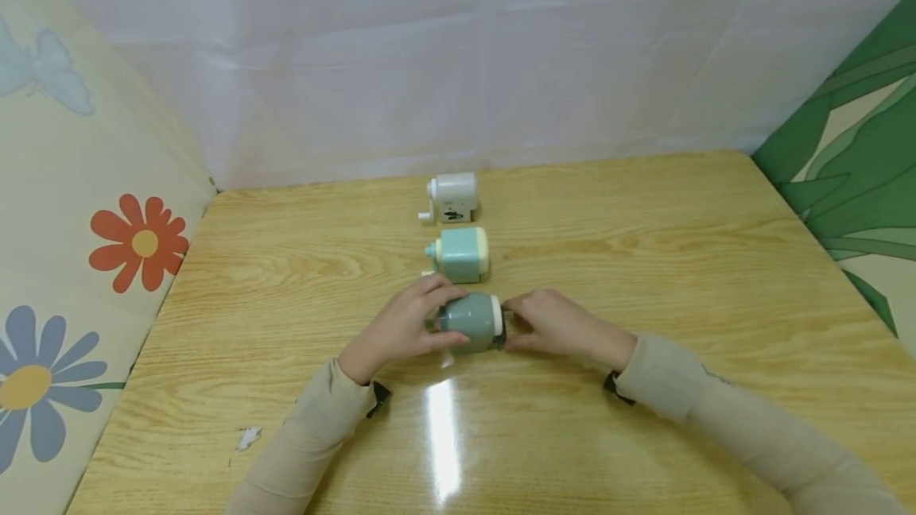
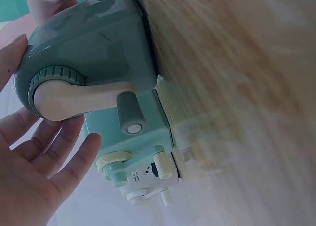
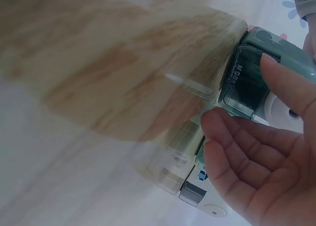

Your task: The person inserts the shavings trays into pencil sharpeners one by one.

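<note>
White sheeting and flower-printed panels close in a pale wooden table [image 1: 644, 261], where a person in beige sleeves steadies a grey-green pencil sharpener [image 1: 472, 321] between both hands. The left hand [image 1: 404, 324] cups the crank end, its fingers [image 2: 59, 152] lying almost straight beside the cream crank handle [image 2: 84, 98], touching the casing rather than clenching it. The right hand [image 1: 554, 324] meets the opposite end, its fingers [image 3: 276, 83] relaxed against the clear shavings drawer [image 3: 244, 85]; the two-sided hold looks meant to keep the sharpener square on the table. Just beyond the fingertips stands a mint sharpener [image 1: 461, 254] with a cream end, and past that a white sharpener [image 1: 451, 197], the three in a row running away from the person. The mint one sits close enough to crowd any push forward. A small scrap of paper [image 1: 248, 437] lies near the left sleeve, well clear of the hands.
</note>
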A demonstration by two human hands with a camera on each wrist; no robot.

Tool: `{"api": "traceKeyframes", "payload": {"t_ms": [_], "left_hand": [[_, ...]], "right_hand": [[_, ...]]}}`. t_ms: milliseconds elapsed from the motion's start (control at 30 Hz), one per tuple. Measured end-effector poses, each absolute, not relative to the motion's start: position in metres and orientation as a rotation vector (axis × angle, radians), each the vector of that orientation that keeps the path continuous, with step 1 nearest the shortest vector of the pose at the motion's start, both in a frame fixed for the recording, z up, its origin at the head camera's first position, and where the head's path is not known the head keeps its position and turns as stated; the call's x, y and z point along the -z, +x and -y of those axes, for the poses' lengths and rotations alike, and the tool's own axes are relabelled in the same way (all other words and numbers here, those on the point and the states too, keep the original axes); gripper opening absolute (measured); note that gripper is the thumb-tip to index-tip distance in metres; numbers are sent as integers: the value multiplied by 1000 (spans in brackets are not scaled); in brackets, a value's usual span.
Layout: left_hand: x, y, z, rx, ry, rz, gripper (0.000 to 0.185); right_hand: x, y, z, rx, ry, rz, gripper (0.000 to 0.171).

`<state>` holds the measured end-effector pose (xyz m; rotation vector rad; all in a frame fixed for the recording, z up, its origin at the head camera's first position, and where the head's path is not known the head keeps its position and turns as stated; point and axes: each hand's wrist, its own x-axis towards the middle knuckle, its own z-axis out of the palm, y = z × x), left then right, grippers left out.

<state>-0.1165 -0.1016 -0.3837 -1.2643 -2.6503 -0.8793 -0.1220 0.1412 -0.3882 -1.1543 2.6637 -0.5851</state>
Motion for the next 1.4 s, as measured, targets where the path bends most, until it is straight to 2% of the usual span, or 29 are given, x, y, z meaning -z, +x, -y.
{"api": "traceKeyframes", "payload": {"t_ms": [700,1233,1400], "left_hand": [[384,-117,101,885,-1267,2650,54],[384,-117,102,889,-1271,2653,54],[383,-117,102,899,-1280,2638,55]], "right_hand": [[389,-125,-139,600,-1166,-2615,47],[387,-129,-136,649,-1152,-2563,30],[387,-129,-134,676,-1146,-2548,34]]}}
